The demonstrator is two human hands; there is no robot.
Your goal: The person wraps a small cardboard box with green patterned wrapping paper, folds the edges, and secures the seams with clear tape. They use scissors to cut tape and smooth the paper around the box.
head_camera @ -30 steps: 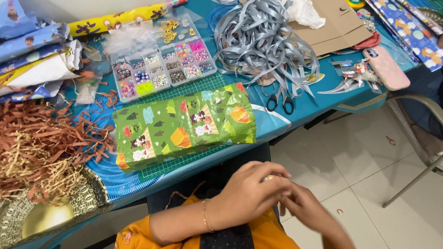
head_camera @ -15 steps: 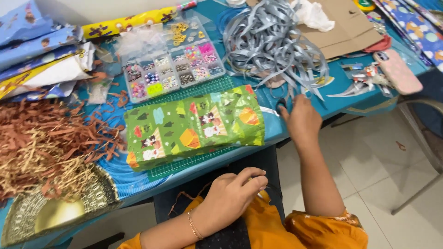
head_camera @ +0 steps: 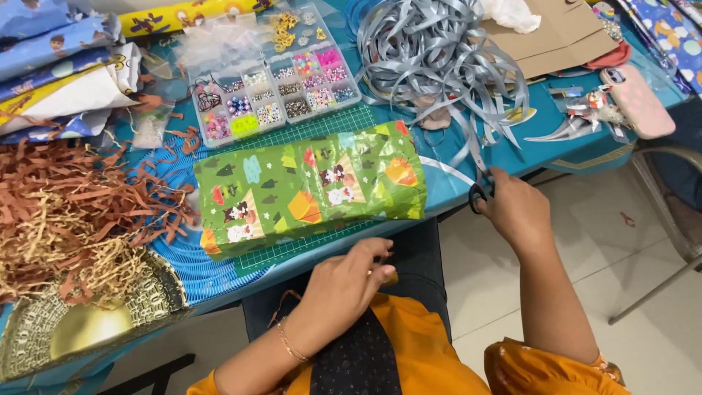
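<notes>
Reaching to the desk's (head_camera: 570,157) near edge, the right hand (head_camera: 515,212) has its grip closed on a pair of black-handled scissors (head_camera: 479,192); the handles show just left of the fingers, and the blades point up toward a heap of grey ribbon (head_camera: 431,51); one loose grey strand runs down from that heap to the scissors. The left hand (head_camera: 347,289) hangs lower, over the person's lap and orange clothing, just below the desk edge; its fingers are curled narrow, and something small shows at the fingertips, though I cannot tell what it is; a thin bracelet (head_camera: 291,344) circles that wrist.

Between the two hands, on a green cutting mat (head_camera: 322,124), lies a parcel wrapped in green paper (head_camera: 307,190) printed with small cartoon shapes; it lies flat, its right end near the scissors; beyond it sits a clear compartment box of beads (head_camera: 274,91). Left of the parcel lies a mound of brown and tan shredded paper (head_camera: 73,219), partly over a blue ribbed disc (head_camera: 186,260) and a gold tray (head_camera: 153,296); rolled and folded wrapping sheets (head_camera: 58,73) sit at the far left; on the right, brown cardboard (head_camera: 556,33) and a pink phone (head_camera: 638,99) lie well apart from the hands.
</notes>
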